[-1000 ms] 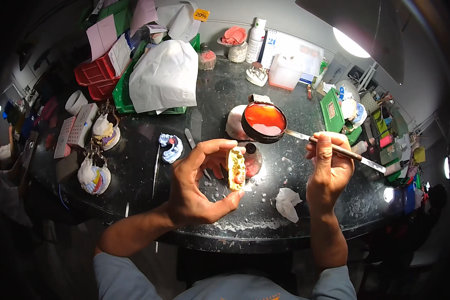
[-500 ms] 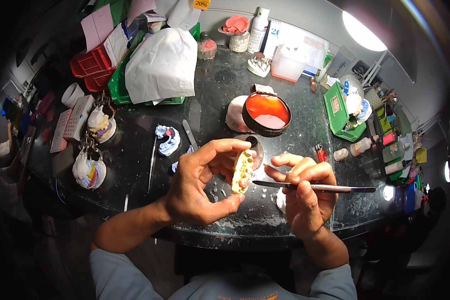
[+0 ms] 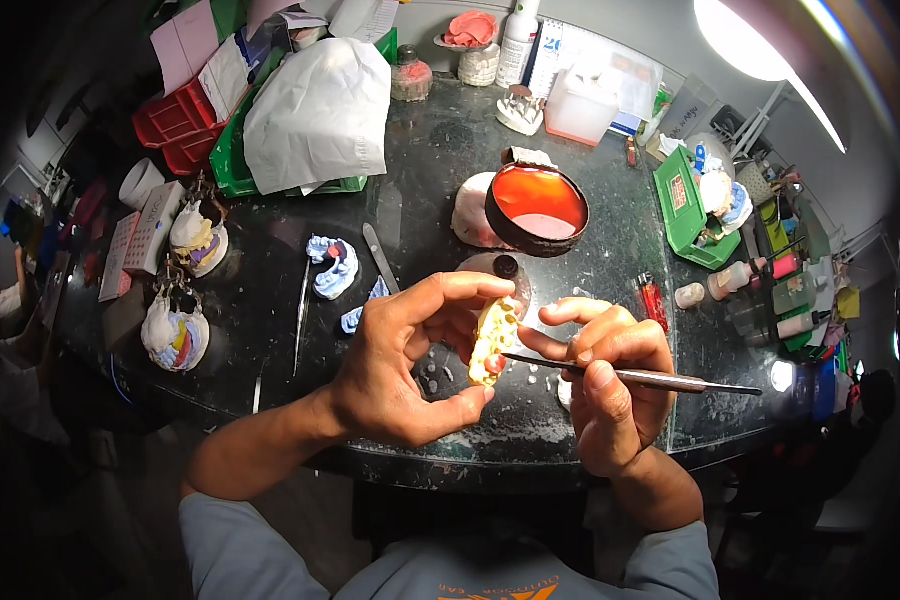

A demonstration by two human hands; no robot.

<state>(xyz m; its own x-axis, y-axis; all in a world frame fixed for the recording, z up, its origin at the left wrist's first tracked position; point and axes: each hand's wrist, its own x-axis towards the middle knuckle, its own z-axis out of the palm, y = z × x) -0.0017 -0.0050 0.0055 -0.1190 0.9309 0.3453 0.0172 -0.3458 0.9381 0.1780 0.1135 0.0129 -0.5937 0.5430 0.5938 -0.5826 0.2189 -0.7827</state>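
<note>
As a lamp (image 3: 738, 40) lights a dark bench (image 3: 425, 180), a person's left hand (image 3: 390, 365) grips a small yellow dental cast (image 3: 487, 335) between thumb and fingertips, holding it on end above the bench's near side. The right hand (image 3: 615, 395) pinches a slim tool (image 3: 670, 382), its tip aimed left at a reddish patch (image 3: 495, 364) low on the cast; the tip appears to touch there, though the detail is too small to be certain. Beyond the hands, a round dark pan (image 3: 538, 244) holds glossy red material (image 3: 535, 190) beside a whitish lump (image 3: 473, 215). A red lighter (image 3: 652, 303) lies near the right hand, while a pale-blue arch-shaped model (image 3: 338, 272) and a slender metal instrument (image 3: 302, 315) rest to the left of the pan.
</note>
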